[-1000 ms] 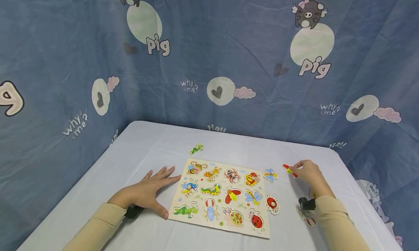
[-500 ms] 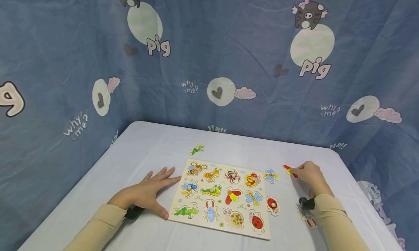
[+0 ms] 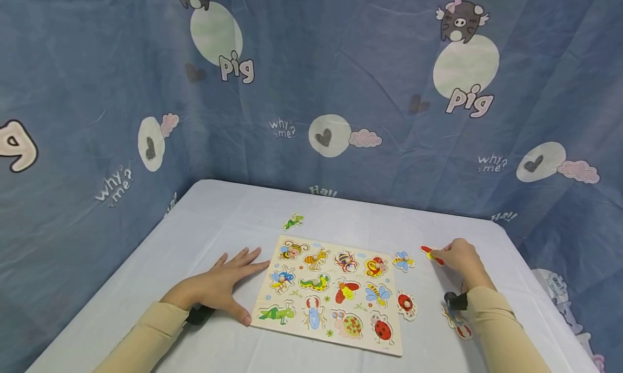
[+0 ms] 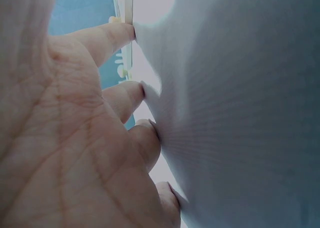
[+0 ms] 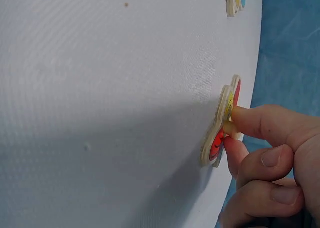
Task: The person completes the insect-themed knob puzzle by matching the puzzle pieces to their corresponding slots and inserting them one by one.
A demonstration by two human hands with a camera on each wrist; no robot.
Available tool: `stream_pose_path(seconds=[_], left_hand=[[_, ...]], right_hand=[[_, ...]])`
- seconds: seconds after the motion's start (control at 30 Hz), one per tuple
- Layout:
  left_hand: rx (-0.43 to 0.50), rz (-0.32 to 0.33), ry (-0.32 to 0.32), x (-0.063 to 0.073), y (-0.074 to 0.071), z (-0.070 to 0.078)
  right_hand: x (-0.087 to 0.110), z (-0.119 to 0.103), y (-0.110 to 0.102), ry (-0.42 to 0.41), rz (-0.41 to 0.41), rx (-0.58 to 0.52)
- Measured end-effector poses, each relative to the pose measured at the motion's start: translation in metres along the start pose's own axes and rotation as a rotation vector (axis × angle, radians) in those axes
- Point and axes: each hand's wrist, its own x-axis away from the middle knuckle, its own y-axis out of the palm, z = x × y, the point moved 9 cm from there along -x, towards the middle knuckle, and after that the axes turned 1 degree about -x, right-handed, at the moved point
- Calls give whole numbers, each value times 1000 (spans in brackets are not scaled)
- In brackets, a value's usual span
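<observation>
My right hand [image 3: 459, 257] pinches the small knob of a red-and-yellow insect puzzle piece [image 3: 427, 250] between thumb and finger. In the right wrist view, the insect piece [image 5: 216, 145] stands tilted close to the white cloth; whether it touches is hard to tell. My left hand [image 3: 219, 284] lies spread beside the wooden peg puzzle board [image 3: 298, 325], thumb at its near left corner and index fingertip at its left edge. Knobbed pieces fill the board's top row, plus the mosquito and caterpillar places. A red-and-yellow insect picture [image 3: 346, 291] shows without a knob in the middle row.
Loose pieces lie about: a grasshopper [image 3: 293, 221] behind the board, a blue-winged bee [image 3: 403, 261] and a ladybug [image 3: 406, 306] at its right edge. A stag beetle piece [image 3: 461, 328] is partly hidden by the right wrist's camera. A patterned blue curtain [image 3: 272, 92] stands behind the table.
The right hand has lowered very slightly with the red-and-yellow insect piece, mostly in the first half second. The left hand and board stay in place.
</observation>
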Motion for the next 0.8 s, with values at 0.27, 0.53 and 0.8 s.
stream_pose_path(seconds=[0.27, 0.53, 0.8], left_hand=[[-5, -1, -6, -1, 1, -1], [-6, -1, -17, -1, 2, -2], [3, -3, -19, 0, 1, -1]], right_hand=[[0, -3, -1, -32, -3, -1], [0, -4, 1, -31, -23, -33], [-3, -1, 6, -78, -64, -76]])
